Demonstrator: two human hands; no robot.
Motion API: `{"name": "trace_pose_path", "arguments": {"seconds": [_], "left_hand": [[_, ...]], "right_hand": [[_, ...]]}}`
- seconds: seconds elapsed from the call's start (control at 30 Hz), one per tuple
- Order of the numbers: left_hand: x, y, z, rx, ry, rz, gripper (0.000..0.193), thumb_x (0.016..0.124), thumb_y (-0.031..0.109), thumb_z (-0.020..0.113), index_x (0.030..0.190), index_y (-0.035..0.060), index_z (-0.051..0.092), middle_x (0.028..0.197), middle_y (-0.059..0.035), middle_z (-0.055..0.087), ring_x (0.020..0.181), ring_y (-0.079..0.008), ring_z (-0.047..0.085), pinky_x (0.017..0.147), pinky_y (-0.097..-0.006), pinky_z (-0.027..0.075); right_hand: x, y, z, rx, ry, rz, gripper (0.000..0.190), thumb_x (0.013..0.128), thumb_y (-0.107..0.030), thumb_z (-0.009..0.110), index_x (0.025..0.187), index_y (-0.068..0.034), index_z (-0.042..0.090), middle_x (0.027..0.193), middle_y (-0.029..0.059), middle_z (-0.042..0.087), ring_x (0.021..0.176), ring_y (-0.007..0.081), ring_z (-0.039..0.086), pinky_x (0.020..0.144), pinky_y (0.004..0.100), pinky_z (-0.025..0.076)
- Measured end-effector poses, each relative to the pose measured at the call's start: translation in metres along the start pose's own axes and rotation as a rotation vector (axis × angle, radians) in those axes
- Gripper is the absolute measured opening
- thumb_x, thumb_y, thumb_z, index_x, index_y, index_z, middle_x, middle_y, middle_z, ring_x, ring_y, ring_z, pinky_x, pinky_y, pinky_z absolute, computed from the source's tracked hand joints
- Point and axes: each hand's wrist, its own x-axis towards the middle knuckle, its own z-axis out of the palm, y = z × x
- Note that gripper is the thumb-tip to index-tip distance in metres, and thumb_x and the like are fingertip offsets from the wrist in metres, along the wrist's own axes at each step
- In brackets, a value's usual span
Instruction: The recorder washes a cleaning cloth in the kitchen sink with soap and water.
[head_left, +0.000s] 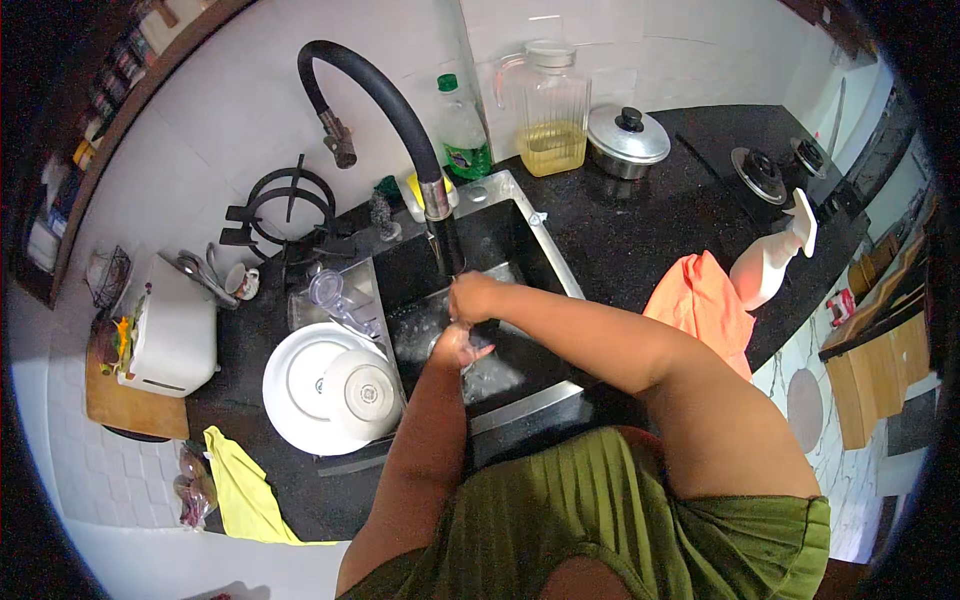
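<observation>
Over the black sink (525, 375), my left hand (459, 346) is low in the basin, wet, with its fingers partly spread near a thin glint that may be water or something clear. My right hand (474, 297) is curled just above it, at the foot of the black faucet (446, 244); whether it grips anything is hidden. Water and suds lie on the basin floor. Left of the basin, an upturned white bowl (365, 394) rests on a white plate (294, 382), beside a clear plastic utensil or cup (327, 288).
Behind the sink stand a green-capped bottle (462, 135), a pitcher of yellow liquid (553, 146) and a lidded pot (628, 142). An orange cloth (694, 300) and white spray bottle (763, 266) lie right. A yellow cloth (244, 487) hangs over the left counter edge.
</observation>
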Motion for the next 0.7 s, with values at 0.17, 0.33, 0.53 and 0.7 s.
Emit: {"name": "trace_pose_path", "arguments": {"seconds": [0.17,0.33,0.53,0.7], "left_hand": [[0.013,-0.008,-0.013,0.020,0.125,-0.009,0.061,0.074,0.041,0.057,0.124,0.0188,0.029,0.130,-0.0016,0.024,0.118,-0.0244,0.024,0.083,-0.0545,0.033],[0.005,0.002,0.003,-0.003,0.231,-0.095,0.063,0.077,0.040,0.053,0.128,0.0231,0.020,0.133,-0.0003,0.018,0.113,-0.0274,0.032,0.077,-0.0569,0.040],[-0.011,0.005,0.032,-0.208,0.167,0.010,0.041,0.078,0.029,0.054,0.113,0.0128,0.040,0.113,-0.0068,0.045,0.100,-0.0262,0.047,0.076,-0.0540,0.041],[-0.008,0.009,0.046,-0.443,0.078,0.035,0.032,0.074,0.020,0.060,0.100,0.0069,0.048,0.099,-0.0114,0.054,0.092,-0.0277,0.053,0.075,-0.0475,0.045]], "right_hand": [[0.003,-0.009,-0.010,0.301,-0.101,-0.076,0.017,0.060,-0.024,0.058,0.066,-0.009,0.063,0.071,0.0116,0.061,0.065,0.0266,0.059,0.060,0.0361,0.046],[-0.006,-0.010,-0.010,0.086,0.071,0.085,0.024,0.061,-0.017,0.060,0.085,-0.016,0.065,0.080,0.0119,0.062,0.074,0.0282,0.058,0.069,0.0330,0.046],[-0.017,0.009,-0.009,0.093,0.117,0.110,0.020,0.067,-0.010,0.057,0.086,-0.008,0.062,0.083,0.0080,0.061,0.081,0.0235,0.057,0.075,0.0324,0.043],[0.005,0.049,-0.057,0.337,0.195,-0.320,0.025,0.065,-0.007,0.054,0.089,-0.004,0.059,0.089,0.0144,0.058,0.087,0.0272,0.054,0.078,0.0346,0.042]]}}
